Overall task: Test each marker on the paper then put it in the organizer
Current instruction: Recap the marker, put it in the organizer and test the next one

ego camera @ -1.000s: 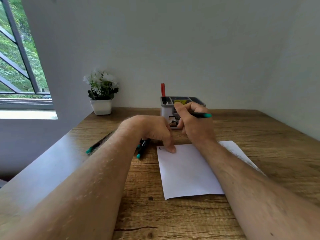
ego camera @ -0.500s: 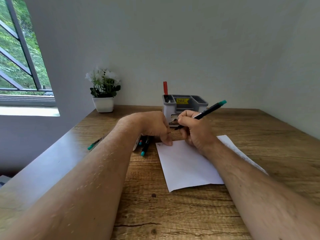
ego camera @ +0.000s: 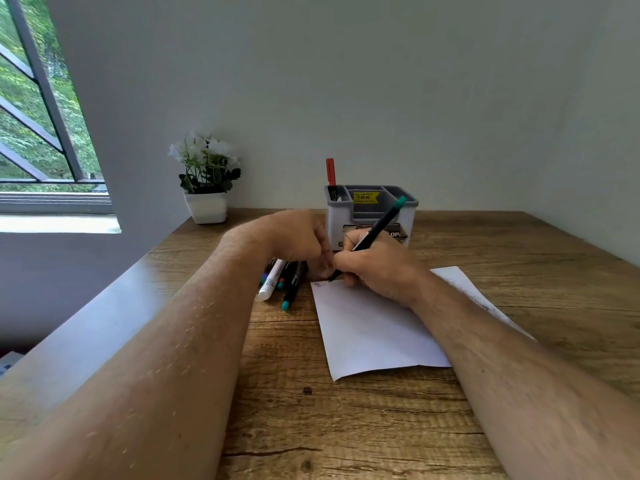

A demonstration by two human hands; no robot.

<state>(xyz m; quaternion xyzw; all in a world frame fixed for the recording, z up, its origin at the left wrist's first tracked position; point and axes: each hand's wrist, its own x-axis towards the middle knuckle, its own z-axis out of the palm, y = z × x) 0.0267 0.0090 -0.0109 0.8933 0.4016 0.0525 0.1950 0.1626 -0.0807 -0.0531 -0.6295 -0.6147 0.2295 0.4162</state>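
A white sheet of paper (ego camera: 374,334) lies on the wooden table (ego camera: 346,427). My right hand (ego camera: 377,268) grips a black marker with a teal end (ego camera: 381,226), its tip touching the paper's top left corner beside a small scribble (ego camera: 320,284). My left hand (ego camera: 298,240) rests fingertips-down at that same corner, just left of the tip. Several loose markers (ego camera: 289,285), one of them white (ego camera: 272,284), lie left of the paper, partly hidden by my left hand. The grey-and-white organizer (ego camera: 381,188) stands behind my hands with a red marker (ego camera: 330,171) upright in its left compartment.
A small white pot of white flowers (ego camera: 207,188) stands at the table's back left by the wall. A window (ego camera: 34,116) is on the far left. The table's left edge runs under my left forearm.
My right hand has tilted the marker from lying flat to upright and brought its tip down onto the paper's top left corner. My left hand stayed at that corner.
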